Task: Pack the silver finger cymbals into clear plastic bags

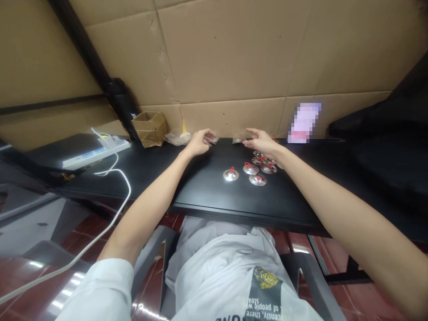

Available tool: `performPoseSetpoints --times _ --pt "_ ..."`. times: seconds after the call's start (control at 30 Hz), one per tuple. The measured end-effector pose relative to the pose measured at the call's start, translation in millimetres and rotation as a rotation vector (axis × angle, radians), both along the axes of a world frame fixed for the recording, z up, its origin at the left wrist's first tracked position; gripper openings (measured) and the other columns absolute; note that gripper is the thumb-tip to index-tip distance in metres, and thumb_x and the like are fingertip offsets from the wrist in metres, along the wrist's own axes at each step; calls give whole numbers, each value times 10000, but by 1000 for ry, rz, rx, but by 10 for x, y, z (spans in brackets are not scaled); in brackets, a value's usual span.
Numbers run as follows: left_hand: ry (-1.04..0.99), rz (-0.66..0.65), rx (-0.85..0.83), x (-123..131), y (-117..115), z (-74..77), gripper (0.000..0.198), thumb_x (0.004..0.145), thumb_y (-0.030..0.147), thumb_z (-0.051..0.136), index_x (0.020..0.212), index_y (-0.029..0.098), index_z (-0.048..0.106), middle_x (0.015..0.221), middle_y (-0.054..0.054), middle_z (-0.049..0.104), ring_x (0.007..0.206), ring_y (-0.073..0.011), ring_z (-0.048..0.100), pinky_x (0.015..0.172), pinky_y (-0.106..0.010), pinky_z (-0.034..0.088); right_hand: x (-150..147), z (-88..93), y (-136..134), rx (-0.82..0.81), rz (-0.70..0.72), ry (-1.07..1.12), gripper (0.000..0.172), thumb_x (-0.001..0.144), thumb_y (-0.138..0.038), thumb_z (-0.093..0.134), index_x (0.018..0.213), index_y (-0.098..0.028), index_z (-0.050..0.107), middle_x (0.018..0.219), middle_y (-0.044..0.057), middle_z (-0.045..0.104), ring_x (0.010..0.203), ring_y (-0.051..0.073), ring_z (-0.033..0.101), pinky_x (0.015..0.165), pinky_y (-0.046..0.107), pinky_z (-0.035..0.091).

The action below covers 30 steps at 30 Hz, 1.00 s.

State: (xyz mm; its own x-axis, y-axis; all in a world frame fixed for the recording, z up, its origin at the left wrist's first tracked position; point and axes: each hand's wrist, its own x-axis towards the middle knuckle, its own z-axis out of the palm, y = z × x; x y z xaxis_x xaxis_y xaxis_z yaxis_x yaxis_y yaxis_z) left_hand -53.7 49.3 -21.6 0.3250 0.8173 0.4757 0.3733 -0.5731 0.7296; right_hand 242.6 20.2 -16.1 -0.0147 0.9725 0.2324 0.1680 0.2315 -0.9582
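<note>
My left hand [200,141] is at the back of the black table, its fingers curled down at a small clear plastic bag [215,140]; what lies under the fingertips is partly hidden. Across from it, my right hand [262,142] has its fingers apart, close to another small clear bag [238,139] with something reddish in it. Several silver finger cymbals with red loops lie below my right hand. One cymbal [231,174] sits apart at the left, another cymbal [257,179] is nearest the front, and the rest overlap in a pile [264,161] partly behind my right wrist.
A cardboard box [149,128] and a crumpled clear bag [178,138] stand left of my left hand. Farther left is a white power strip [96,154] with a cable [125,178]. A blurred-out phone-like screen [305,121] leans against the cardboard wall [227,67]. A dark bag-like object [394,133] fills the right.
</note>
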Motion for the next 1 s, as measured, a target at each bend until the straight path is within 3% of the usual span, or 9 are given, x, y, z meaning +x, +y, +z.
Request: performPoseSetpoints --times 0.07,0.2,0.3,0.4,0.5,0.6,0.77,0.87,1.0 --pt "35 -7 31 28 -5 0 499 557 18 598 994 185 772 1029 -96 793 942 -231 724 868 -349 566 76 51 37 116 -90 -219 629 686 15 770 1289 -163 754 1326 175 779 1237 321 754 1113 498 603" --pt "175 4 106 85 -25 -8 501 591 -17 567 988 185 796 1053 -109 782 974 -259 713 911 -389 564 305 159 51 280 -290 -595 368 804 -63 659 1112 -139 847 1157 157 836 1188 341 764 1136 479 565" --pt "299 114 161 71 -30 -11 512 625 -54 578 1035 168 792 1115 -137 738 1090 -308 688 1041 -457 528 422 144 20 185 -389 -904 415 896 -187 662 1278 -149 818 1311 172 799 1303 400 701 1162 543 511" --pt "361 308 130 -2 -31 14 460 701 -38 638 1110 140 753 1230 -185 675 1244 -369 631 1143 -509 468 425 61 -6 30 -282 -1133 506 965 -349 675 1450 -216 733 1502 157 705 1418 429 615 1187 601 454" --pt "354 517 100 -150 -9 54 464 757 40 727 1206 155 699 1392 -211 602 1407 -418 524 1204 -544 408 389 9 -15 -9 -232 -1188 414 1006 -384 644 1376 -246 771 1423 148 753 1345 393 669 1152 559 481" --pt "356 712 92 -365 59 56 566 757 114 783 1307 161 658 1488 -229 568 1492 -436 447 1252 -572 349 384 12 -16 18 -319 -1162 269 954 -356 727 1156 -221 843 1208 159 816 1194 373 730 1068 495 538" --pt "535 757 -180 -635 172 -22 545 754 232 811 1285 162 715 1394 -254 697 1438 -497 547 1217 -662 374 403 26 -17 37 -382 -1043 101 917 -275 757 933 -208 832 1029 148 809 1046 337 753 960 422 584" --pt "673 793 -260 -646 164 -31 462 851 283 759 1298 165 746 1493 -245 662 1466 -462 551 1214 -584 424 400 71 -31 76 -464 -1000 156 980 -246 667 1032 -181 799 1117 183 796 1120 369 738 994 459 566" --pt "696 851 -162 -602 100 12 364 964 347 666 1250 162 791 1465 -226 689 1457 -434 560 1178 -521 474 440 181 -76 98 -610 -974 316 1019 -215 591 1297 -104 693 1220 262 754 1195 420 712 1015 516 541"
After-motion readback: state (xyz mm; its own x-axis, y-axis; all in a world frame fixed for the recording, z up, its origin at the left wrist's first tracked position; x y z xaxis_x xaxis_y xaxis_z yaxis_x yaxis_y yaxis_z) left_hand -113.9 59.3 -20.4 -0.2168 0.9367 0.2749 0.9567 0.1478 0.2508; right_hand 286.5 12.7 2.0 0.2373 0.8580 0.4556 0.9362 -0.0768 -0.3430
